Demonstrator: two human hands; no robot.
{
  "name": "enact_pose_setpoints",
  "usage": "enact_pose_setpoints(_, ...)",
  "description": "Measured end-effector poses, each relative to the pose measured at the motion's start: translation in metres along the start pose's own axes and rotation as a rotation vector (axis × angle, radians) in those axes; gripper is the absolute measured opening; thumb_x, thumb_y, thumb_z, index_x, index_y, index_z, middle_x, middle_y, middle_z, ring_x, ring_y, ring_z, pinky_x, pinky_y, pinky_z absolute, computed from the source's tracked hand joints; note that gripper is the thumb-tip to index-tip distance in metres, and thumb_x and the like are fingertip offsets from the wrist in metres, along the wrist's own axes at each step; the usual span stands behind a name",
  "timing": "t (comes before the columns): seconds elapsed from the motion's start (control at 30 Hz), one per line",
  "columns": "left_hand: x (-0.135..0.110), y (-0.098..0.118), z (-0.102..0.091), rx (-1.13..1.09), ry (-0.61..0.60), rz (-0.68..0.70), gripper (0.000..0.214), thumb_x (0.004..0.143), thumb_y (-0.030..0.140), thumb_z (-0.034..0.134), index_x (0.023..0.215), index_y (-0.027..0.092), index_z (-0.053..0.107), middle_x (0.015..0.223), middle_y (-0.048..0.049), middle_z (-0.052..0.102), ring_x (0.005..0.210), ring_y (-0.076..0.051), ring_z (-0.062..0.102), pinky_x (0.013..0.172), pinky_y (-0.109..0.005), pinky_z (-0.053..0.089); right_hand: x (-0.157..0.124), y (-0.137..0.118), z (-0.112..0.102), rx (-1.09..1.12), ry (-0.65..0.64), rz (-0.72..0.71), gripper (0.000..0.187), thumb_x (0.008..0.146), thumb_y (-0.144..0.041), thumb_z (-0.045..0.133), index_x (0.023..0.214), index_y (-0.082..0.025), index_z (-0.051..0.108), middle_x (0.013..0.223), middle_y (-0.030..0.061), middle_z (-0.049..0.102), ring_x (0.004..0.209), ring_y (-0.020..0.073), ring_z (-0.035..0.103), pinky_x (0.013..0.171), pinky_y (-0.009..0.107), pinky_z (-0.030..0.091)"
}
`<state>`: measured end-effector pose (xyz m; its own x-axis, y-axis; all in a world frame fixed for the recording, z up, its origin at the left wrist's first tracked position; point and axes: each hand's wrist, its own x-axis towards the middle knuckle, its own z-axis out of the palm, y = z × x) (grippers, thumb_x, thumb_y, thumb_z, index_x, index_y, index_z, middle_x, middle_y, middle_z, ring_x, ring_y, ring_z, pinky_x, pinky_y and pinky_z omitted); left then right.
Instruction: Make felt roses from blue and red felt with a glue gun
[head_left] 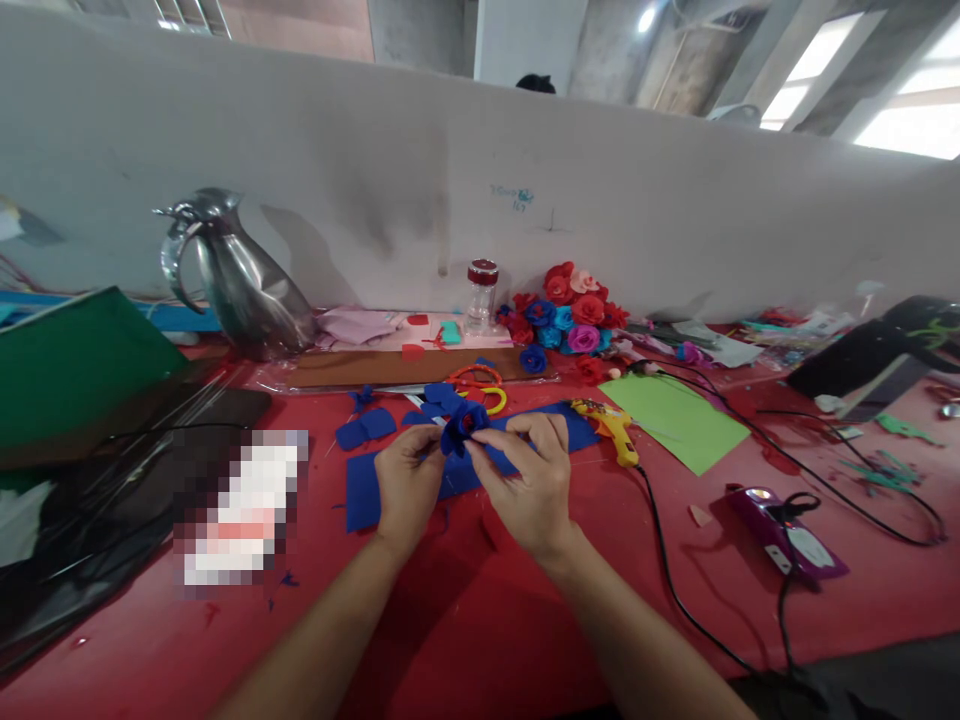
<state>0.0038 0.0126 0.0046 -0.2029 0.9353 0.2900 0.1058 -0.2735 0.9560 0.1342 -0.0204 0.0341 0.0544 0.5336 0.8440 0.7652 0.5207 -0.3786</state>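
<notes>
A dark blue paper flower [463,424] is held up between both hands, above the red table [442,620]. My left hand [409,480] pinches it from the left side, with the fingers curled together. From the right, my right hand [531,480] grips a petal edge between thumb and index finger. Under and behind the hands lies a sheet of blue paper [364,492]. Cut blue petals [365,428] rest left of the flower. Scissors with red and yellow handles [491,401] lie just behind it, partly covered by blue pieces.
A yellow glue gun [613,430] lies to the right, its black cord running to a purple power strip [787,535]. Green paper [679,420] lies beyond it. Finished paper flowers [577,310], a glass jar [481,300] and a steel jug [244,275] stand along the white partition [375,170].
</notes>
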Motion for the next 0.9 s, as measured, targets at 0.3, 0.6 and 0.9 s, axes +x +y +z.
enact_pose_setpoints(0.3,-0.002,-0.007,0.0,0.067,0.011,0.035,0.021,0.064,0.014,0.057,0.075,0.019,0.074,0.078,-0.0039,0.073,0.072,-0.018,0.064,0.071,-0.027,0.05,-0.002,0.001,0.001,-0.037,0.006,0.003,0.003,0.078,-0.022,0.07,0.078,-0.025,0.07,0.076,0.0028,0.057,0.077,0.019,0.049,0.072,0.037,0.038)
enact_pose_setpoints(0.6,-0.004,0.0,-0.003,0.186,0.013,0.193,0.022,0.067,0.01,0.053,0.07,0.02,0.072,0.077,-0.0039,0.073,0.071,-0.017,0.065,0.071,-0.027,0.051,-0.004,-0.003,0.002,-0.024,-0.007,-0.035,0.008,0.078,-0.02,0.067,0.077,-0.027,0.07,0.074,0.002,0.056,0.076,0.0188,0.049,0.073,0.037,0.035)
enact_pose_setpoints(0.9,-0.003,0.009,-0.005,0.203,-0.041,0.314,0.018,0.071,0.013,0.056,0.071,0.02,0.073,0.077,-0.0059,0.073,0.068,-0.016,0.065,0.069,-0.025,0.051,-0.003,-0.006,0.0,-0.046,-0.01,-0.1,0.01,0.078,-0.017,0.067,0.074,-0.026,0.067,0.071,0.0012,0.057,0.074,0.018,0.048,0.071,0.036,0.034)
